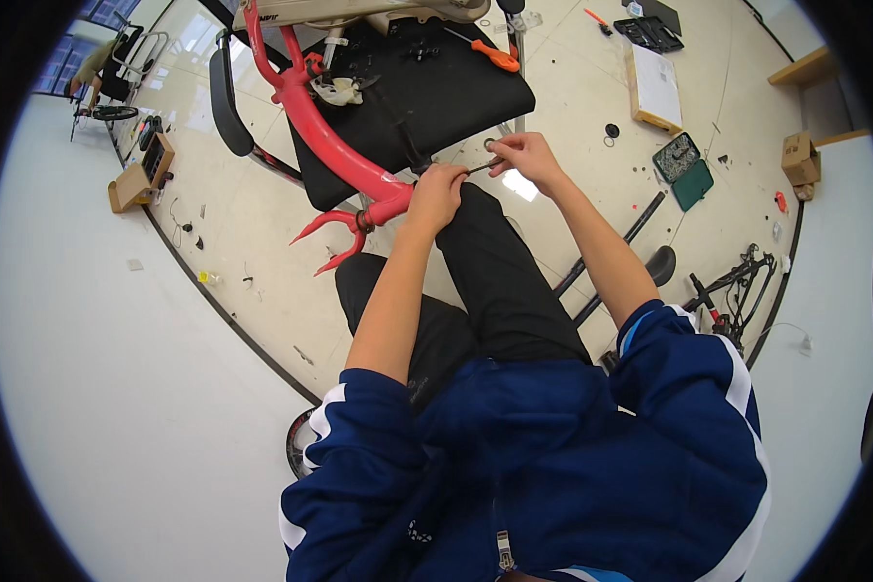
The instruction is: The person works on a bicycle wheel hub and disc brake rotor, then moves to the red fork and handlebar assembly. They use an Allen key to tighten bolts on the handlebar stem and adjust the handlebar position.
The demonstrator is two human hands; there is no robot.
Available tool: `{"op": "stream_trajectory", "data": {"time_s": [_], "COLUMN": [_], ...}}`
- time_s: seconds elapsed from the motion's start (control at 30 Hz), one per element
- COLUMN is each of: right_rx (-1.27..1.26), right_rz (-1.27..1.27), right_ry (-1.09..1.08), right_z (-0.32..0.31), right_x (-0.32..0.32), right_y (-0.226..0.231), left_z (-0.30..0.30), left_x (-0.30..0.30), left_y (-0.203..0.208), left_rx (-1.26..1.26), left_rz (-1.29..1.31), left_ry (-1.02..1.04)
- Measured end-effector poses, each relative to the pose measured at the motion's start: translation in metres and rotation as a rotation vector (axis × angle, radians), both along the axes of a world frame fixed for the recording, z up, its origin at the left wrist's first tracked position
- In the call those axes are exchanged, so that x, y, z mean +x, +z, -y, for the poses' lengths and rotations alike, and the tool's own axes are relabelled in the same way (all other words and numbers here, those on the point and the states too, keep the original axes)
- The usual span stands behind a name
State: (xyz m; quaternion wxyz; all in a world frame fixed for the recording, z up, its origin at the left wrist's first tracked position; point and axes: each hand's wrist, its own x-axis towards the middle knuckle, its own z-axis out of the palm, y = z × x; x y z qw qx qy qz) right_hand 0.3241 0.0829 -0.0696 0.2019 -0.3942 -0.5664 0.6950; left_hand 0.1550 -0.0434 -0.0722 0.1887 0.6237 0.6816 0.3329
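Observation:
A red bicycle frame [335, 145] with its red fork [344, 231] lies slantwise over a black chair seat [436, 102], its fork end near my knees. My left hand [436, 199] is closed at the end of the frame's head tube and covers it. From the left fingertips a thin dark rod [482, 168] runs toward my right hand [527, 161], which pinches its other end. A small ring-shaped thing [490, 144] shows by the right fingertips; whether it is held, I cannot tell. What lies inside the left grip is hidden.
An orange-handled screwdriver [496, 54] and small dark parts lie on the seat, beside a black armrest [229, 97]. On the floor to the right are a green case [692, 184], a white-topped box [656, 89], a black saddle [661, 264] and a dark bicycle part [737, 291].

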Motion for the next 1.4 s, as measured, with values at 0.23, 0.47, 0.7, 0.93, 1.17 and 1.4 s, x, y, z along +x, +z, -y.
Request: {"op": "stream_trajectory", "data": {"time_s": [0.23, 0.47, 0.7, 0.93, 1.17, 1.4], "right_rx": [0.085, 0.298, 0.606, 0.330, 0.237, 0.594], "right_rz": [0.040, -0.077, 0.043, -0.008, -0.084, 0.230], "right_ry": [0.015, 0.058, 0.096, 0.020, -0.017, -0.027], "right_z": [0.011, 0.029, 0.033, 0.038, 0.043, 0.033], "right_x": [0.003, 0.013, 0.018, 0.020, 0.004, 0.008], "right_y": [0.001, 0.000, 0.003, -0.012, 0.007, -0.012], "left_z": [0.004, 0.008, 0.009, 0.015, 0.018, 0.016], "left_x": [0.006, 0.001, 0.002, -0.008, -0.004, 0.001], "left_y": [-0.007, -0.014, -0.010, -0.009, -0.014, -0.013], "left_rx": [0.069, 0.142, 0.126, 0.114, 0.108, 0.091], "left_rz": [0.000, 0.022, 0.038, 0.056, 0.060, 0.058], "left_ry": [0.033, 0.013, 0.022, -0.004, 0.057, 0.101]}}
